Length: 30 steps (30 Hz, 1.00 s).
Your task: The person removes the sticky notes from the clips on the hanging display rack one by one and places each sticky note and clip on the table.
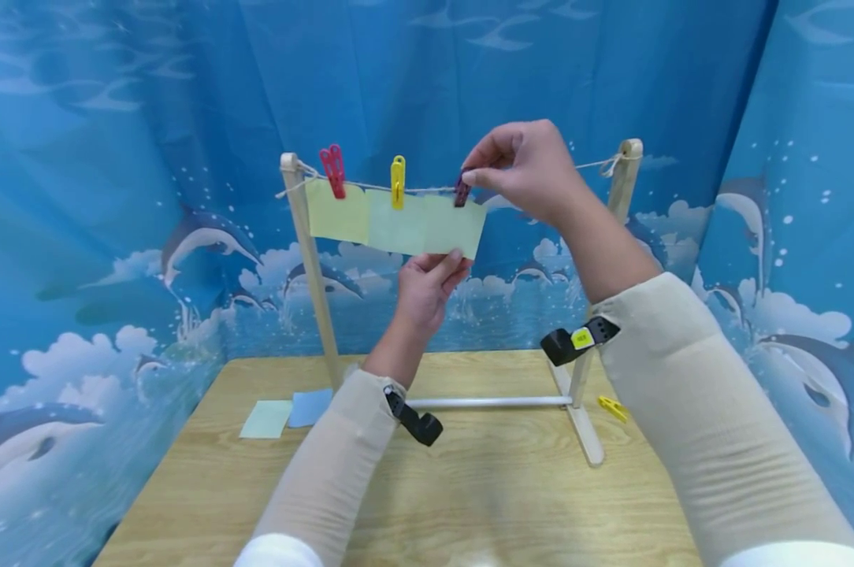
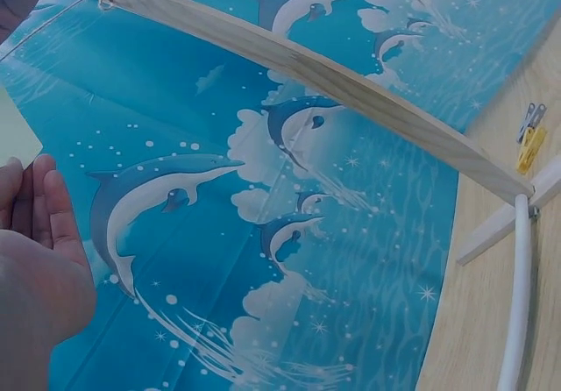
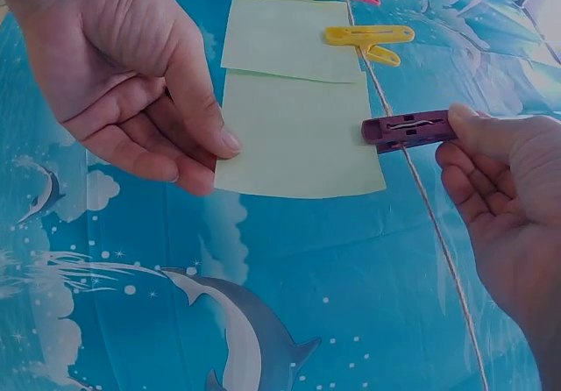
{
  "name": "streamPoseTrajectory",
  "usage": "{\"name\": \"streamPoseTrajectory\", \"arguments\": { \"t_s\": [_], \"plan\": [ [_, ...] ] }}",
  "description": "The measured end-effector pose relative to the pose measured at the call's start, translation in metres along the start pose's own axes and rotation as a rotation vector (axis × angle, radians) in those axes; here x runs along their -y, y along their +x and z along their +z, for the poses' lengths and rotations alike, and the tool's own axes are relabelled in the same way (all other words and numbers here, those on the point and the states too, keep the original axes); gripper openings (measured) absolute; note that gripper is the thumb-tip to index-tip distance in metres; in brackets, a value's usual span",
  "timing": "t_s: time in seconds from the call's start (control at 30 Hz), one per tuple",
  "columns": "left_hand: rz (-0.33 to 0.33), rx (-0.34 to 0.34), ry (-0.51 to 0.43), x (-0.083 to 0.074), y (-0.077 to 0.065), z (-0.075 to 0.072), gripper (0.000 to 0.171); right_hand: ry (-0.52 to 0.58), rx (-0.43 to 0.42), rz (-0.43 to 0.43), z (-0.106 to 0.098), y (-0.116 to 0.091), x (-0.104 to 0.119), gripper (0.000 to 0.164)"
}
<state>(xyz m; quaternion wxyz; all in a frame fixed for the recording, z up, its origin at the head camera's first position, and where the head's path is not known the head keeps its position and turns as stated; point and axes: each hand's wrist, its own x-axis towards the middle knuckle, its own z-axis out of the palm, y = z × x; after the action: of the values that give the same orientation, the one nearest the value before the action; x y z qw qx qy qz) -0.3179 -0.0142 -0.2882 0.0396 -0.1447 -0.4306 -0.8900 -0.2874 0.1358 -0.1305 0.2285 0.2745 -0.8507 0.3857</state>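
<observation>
A pale green paper note (image 3: 298, 137) hangs at the string (image 3: 438, 242), third in a row. My left hand (image 1: 427, 291) pinches its lower edge between thumb and fingers. With thumb and fingertips my right hand (image 1: 529, 169) grips the handle end of a dark purple clothespin (image 3: 408, 130), whose other end lies over the note's top edge and the string. To the left, a yellow clothespin (image 1: 398, 183) sits on the middle green note (image 1: 395, 224), and a red clothespin (image 1: 333, 172) on the yellowish note (image 1: 338, 216). In the left wrist view, only part of the left hand shows.
Wooden posts (image 1: 316, 276) carry the string, joined low down by a white rod (image 1: 491, 402). On the table (image 1: 469, 488) lie a green note (image 1: 266, 419) and a blue note (image 1: 310, 408) at left. A yellow clothespin (image 2: 531, 150) and a grey clothespin (image 2: 529, 121) lie by the right foot.
</observation>
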Motion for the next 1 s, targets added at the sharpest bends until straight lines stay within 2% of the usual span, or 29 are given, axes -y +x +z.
{"name": "streamPoseTrajectory", "arguments": {
  "t_s": [0.13, 0.3, 0.5, 0.63, 0.83, 1.0],
  "plan": [
    [0.013, 0.012, -0.002, 0.001, -0.001, -0.002, 0.009, 0.041, -0.07, -0.038, -0.002, -0.002, -0.001, 0.019],
    [0.033, 0.027, 0.009, 0.002, -0.001, -0.005, 0.013, 0.093, -0.155, -0.094, -0.004, -0.005, 0.0, 0.019],
    [0.03, 0.041, 0.041, 0.004, -0.003, -0.007, 0.014, 0.09, -0.176, -0.106, -0.005, -0.009, 0.001, 0.021],
    [-0.005, 0.037, 0.137, 0.005, -0.007, -0.008, 0.008, 0.088, -0.181, -0.083, -0.005, -0.015, 0.0, 0.022],
    [-0.092, 0.042, 0.302, 0.007, -0.014, -0.008, 0.026, 0.097, -0.176, -0.055, -0.005, -0.023, -0.003, 0.027],
    [-0.084, 0.084, 0.347, 0.006, -0.019, -0.01, 0.022, 0.171, -0.158, -0.035, -0.006, -0.03, -0.007, 0.032]
  ]
}}
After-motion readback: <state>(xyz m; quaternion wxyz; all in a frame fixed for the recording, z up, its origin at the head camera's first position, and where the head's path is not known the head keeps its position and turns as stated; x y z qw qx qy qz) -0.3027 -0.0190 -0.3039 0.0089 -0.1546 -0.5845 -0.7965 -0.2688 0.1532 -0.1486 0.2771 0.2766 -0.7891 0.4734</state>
